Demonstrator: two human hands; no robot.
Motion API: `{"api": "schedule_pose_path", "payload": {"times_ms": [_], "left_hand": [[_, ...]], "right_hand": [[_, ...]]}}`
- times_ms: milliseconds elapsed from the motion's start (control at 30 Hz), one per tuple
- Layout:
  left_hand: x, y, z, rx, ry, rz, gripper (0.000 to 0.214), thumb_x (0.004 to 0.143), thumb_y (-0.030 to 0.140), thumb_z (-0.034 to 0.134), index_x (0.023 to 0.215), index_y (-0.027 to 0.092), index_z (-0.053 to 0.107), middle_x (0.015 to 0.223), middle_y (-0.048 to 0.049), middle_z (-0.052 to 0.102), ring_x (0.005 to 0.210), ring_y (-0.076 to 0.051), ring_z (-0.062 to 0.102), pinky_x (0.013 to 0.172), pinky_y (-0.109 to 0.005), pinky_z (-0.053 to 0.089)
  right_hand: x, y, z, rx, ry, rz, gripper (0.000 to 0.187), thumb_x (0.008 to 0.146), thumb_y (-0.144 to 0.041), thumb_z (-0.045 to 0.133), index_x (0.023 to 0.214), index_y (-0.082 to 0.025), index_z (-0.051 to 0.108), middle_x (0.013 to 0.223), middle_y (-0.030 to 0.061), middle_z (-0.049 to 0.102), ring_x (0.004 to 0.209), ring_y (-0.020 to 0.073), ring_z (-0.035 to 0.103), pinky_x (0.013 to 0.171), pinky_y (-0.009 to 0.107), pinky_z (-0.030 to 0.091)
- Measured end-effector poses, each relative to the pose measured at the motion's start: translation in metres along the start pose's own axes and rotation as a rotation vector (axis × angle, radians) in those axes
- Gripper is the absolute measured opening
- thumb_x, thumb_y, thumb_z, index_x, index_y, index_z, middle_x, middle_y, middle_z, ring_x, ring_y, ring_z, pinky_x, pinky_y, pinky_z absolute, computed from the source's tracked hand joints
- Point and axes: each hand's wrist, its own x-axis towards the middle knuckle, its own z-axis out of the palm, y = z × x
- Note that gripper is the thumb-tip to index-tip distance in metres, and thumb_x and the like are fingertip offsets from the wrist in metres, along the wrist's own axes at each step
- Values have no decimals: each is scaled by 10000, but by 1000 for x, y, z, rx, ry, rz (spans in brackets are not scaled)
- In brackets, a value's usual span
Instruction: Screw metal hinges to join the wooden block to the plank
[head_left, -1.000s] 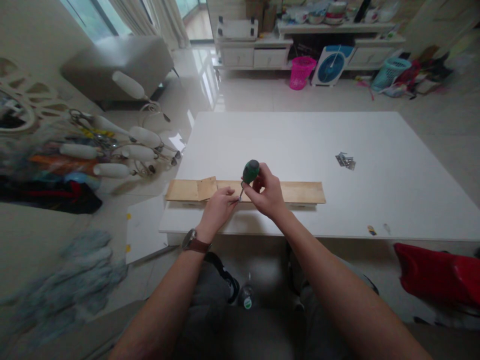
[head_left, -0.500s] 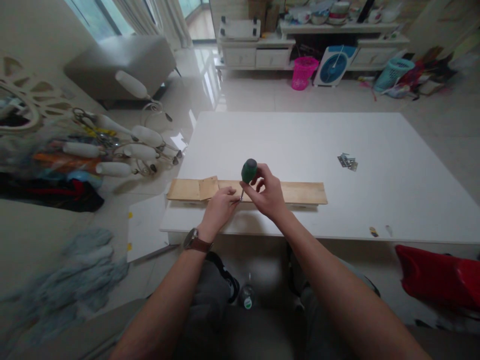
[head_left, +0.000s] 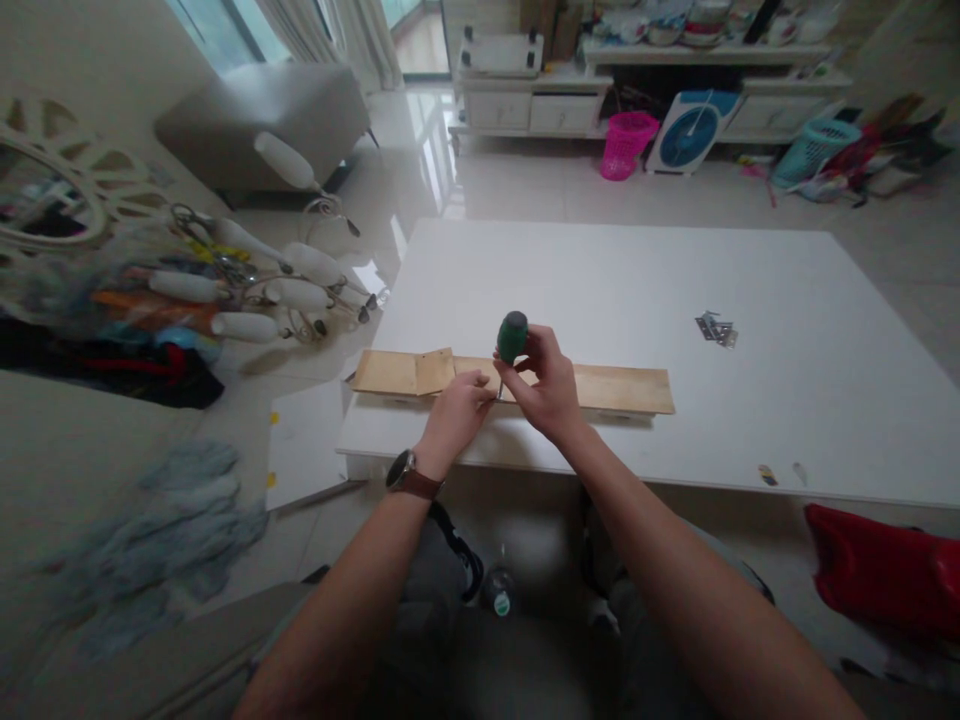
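Observation:
My right hand (head_left: 551, 385) is closed around a screwdriver (head_left: 513, 338) with a green handle and dark end cap. The tool stands nearly upright, its thin shaft pointing down at the near edge of a long wooden board (head_left: 622, 388). Beside the screwdriver's tip, my left hand (head_left: 459, 408) rests at that same edge with thumb and fingers together; what they pinch is too small to make out. A short wooden piece (head_left: 434, 371) lies across the board, left of my hands. The board is slightly raised above the white tabletop (head_left: 750, 400).
Small metal hardware (head_left: 716, 329) lies in a pile on the right of the tabletop. Two small items, one a yellow-and-dark piece (head_left: 766, 475), sit by the near edge. A lamp with white shades (head_left: 246, 326) is at the left, and a red object (head_left: 877, 570) at the lower right.
The camera view has shifted a little, so everything appears farther right. Both hands and the screwdriver stay at the same spot on the board.

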Motion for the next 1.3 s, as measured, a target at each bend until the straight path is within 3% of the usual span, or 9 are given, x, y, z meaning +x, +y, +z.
{"api": "schedule_pose_path", "payload": {"times_ms": [400,1300], "left_hand": [[0,2,-1,-58,18,-14,210,947,119,661,987,227,835,1177,-96,735,1161,-249,677,1043,-402,566],[1,-5,3,-10,4,13,207,949,141,677,1007,239,850,1171,-89,741,1143,-257,679,1006,-401,567]], "right_hand": [[-1,-3,0,-32,-18,-28,468,871,-182,638,1313,-288,526,1099,53,729,1021,221,732,761,356,625],[0,-2,0,-29,30,-35,409,876,-208,687,1245,-290,532,1051,30,689,961,204,723,720,331,635]]}}
